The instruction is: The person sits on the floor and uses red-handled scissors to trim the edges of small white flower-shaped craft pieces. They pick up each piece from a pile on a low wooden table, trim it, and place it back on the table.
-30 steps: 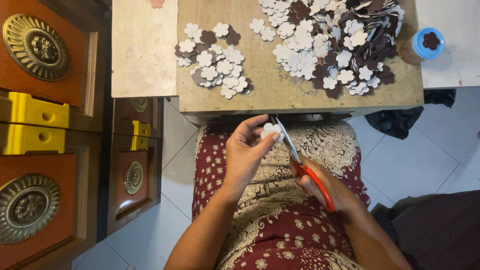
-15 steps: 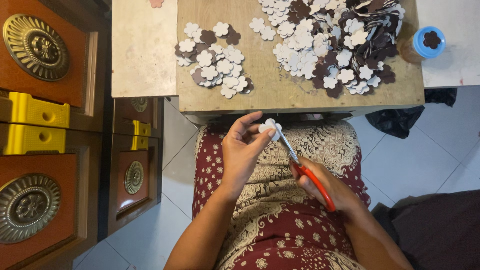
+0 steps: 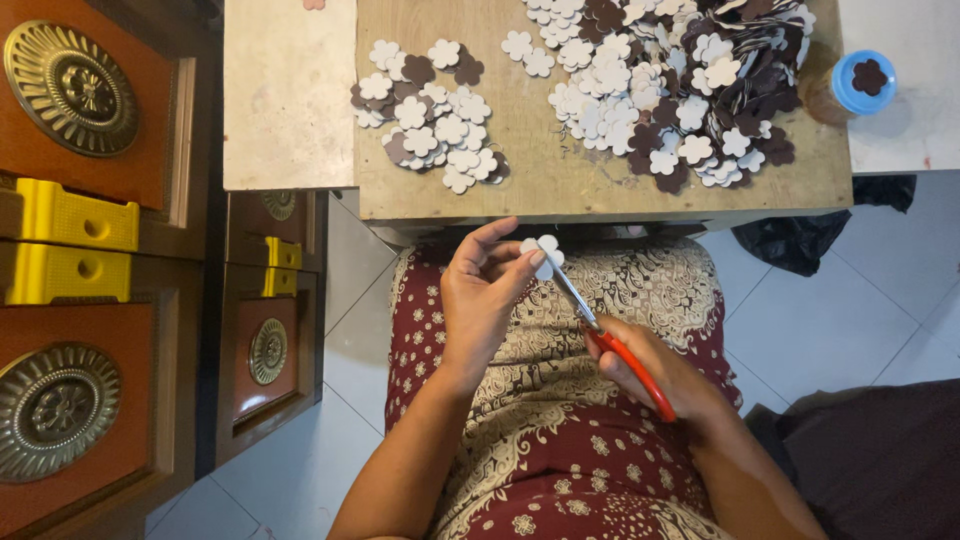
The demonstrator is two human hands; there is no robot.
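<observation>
My left hand (image 3: 483,300) pinches a small white flower-shaped cutout (image 3: 543,252) above my lap, just below the front edge of the wooden board (image 3: 520,180). My right hand (image 3: 660,375) grips red-handled scissors (image 3: 612,340), whose blades reach up and touch the cutout. On the board lie a small pile of white and brown flower cutouts (image 3: 430,115) and a larger heap of the same cutouts (image 3: 665,85) to its right.
A blue-lidded jar (image 3: 850,85) stands at the board's right end. Red wooden panels with brass medallions (image 3: 70,90) and yellow plastic boxes (image 3: 75,245) line the left. My lap is covered in patterned maroon cloth (image 3: 560,440). White floor tiles lie on both sides.
My left hand has turned the cutout slightly while the scissors blades stay at it. Both hands remain over my lap.
</observation>
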